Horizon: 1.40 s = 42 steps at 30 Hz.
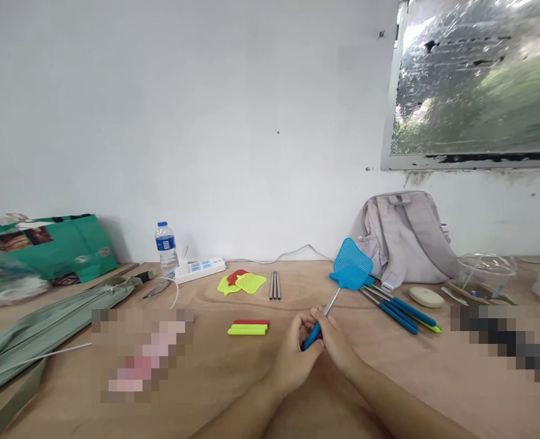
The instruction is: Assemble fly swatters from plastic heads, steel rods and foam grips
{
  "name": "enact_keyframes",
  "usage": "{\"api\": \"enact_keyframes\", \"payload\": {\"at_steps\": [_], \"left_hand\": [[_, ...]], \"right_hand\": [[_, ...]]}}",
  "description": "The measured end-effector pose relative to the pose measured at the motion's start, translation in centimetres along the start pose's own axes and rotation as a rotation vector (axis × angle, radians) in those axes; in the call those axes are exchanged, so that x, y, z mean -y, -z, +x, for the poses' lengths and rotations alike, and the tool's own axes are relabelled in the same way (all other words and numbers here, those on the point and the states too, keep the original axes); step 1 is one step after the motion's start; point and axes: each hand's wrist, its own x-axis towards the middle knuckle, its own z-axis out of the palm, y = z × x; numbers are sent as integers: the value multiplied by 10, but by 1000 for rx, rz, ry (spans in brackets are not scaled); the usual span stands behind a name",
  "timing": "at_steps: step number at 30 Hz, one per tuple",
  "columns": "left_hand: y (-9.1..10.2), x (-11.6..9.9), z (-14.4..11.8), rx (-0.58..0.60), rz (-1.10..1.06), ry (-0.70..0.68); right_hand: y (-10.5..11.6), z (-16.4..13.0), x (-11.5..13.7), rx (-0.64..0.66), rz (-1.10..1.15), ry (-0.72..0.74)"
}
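A blue fly swatter [351,275] with a metal rod and blue handle slants up and away from me over the table. My left hand [291,355] is closed around its handle. Fingers of my right hand [337,342] are closed where the rod meets the handle, close against the left. Farther off lie loose swatter heads [251,282], yellow-green and red, beside several metal rods [275,285]. Nearer me, red and yellow-green handles [248,330] lie side by side. To the right, more swatters [400,311] with mostly blue handles are piled, their heads partly hidden.
Along the wall stand a green bag [75,247], a water bottle [165,250], a white power strip [201,268] and a pale backpack [407,238]. A greenish cloth bag [63,323] covers the table's left. A round beige object [426,297] and a clear plastic container [487,271] sit right.
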Motion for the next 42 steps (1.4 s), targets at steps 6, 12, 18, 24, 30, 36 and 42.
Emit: {"api": "enact_keyframes", "payload": {"at_steps": [6,12,18,24,30,36,42], "left_hand": [[20,7,11,-205,-121,129],[33,8,25,-144,-425,103],[31,2,23,-180,-584,184],[36,-3,26,-273,-555,155],[40,0,28,-379,-511,120],[41,2,30,-425,-503,82],[46,1,31,-454,-484,91]], "right_hand": [[11,-1,6,62,-85,-60],[9,-17,21,396,-318,115],[-3,-29,21,479,-397,253],[-8,-30,21,406,-430,199],[-8,-27,21,401,-437,136],[-10,-27,30,433,-454,139],[-10,-25,31,456,-504,168]]}}
